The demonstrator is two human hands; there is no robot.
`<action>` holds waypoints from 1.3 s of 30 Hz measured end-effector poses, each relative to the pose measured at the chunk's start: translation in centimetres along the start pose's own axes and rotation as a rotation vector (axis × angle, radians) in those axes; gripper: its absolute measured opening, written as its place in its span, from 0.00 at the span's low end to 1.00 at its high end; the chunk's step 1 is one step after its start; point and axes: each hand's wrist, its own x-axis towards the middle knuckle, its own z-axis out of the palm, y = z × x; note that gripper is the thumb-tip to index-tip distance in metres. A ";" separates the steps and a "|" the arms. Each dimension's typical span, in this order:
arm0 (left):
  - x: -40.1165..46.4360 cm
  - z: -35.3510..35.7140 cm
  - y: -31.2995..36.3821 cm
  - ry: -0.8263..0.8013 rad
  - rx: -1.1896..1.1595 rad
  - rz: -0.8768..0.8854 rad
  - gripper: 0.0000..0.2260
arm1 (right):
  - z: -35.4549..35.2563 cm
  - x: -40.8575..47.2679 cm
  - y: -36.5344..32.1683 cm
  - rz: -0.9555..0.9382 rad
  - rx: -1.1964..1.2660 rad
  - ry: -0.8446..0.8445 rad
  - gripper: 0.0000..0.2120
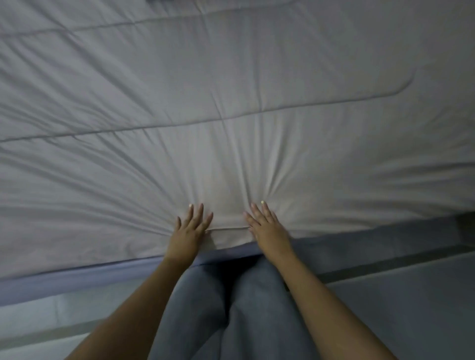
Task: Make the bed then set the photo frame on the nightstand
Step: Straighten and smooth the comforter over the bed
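A pale grey quilted comforter (231,102) covers the bed and fills most of the view. My left hand (191,226) lies flat on it near the front edge, fingers straight and spread. My right hand (266,226) presses flat beside it, a hand's width to the right. Creases fan out across the fabric from both hands. A rounded corner of the comforter (401,87) lies folded on top at the right. Below the comforter's edge a blue sheet (77,277) shows along the bed's side. No photo frame or nightstand is in view.
My legs in grey trousers (231,308) stand against the bed's side. A light tiled floor (411,295) runs along the bed on both sides of me. A dark object (156,1) peeks in at the top edge.
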 end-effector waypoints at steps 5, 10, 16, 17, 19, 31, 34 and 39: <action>-1.2 -1.8 -1.7 -0.076 0.014 0.100 0.35 | -4.4 0.3 -2.6 0.153 -0.034 -0.243 0.30; -4.6 -5.5 -8.2 0.058 -0.075 0.023 0.28 | -9.5 1.8 -8.9 0.305 0.043 -0.195 0.30; -10.6 -7.1 -23.1 0.114 -0.001 0.010 0.27 | -10.1 4.8 -23.5 0.359 0.096 -0.154 0.31; -12.0 -7.3 -25.6 0.116 0.016 0.005 0.27 | -9.7 5.3 -26.3 0.347 0.115 -0.160 0.31; -14.5 -7.5 -30.1 0.132 0.038 -0.017 0.27 | -9.0 6.1 -31.5 0.327 0.146 -0.161 0.31; -23.7 -4.2 -45.6 0.182 -0.047 -0.200 0.26 | -6.5 9.7 -50.1 0.156 0.127 -0.208 0.33; -25.8 -3.0 -49.1 0.187 -0.049 -0.216 0.26 | -6.5 10.2 -54.2 0.148 0.107 -0.179 0.32; -28.6 -1.5 -57.6 0.171 -0.037 -0.205 0.26 | -5.2 12.5 -62.3 0.175 0.141 -0.139 0.32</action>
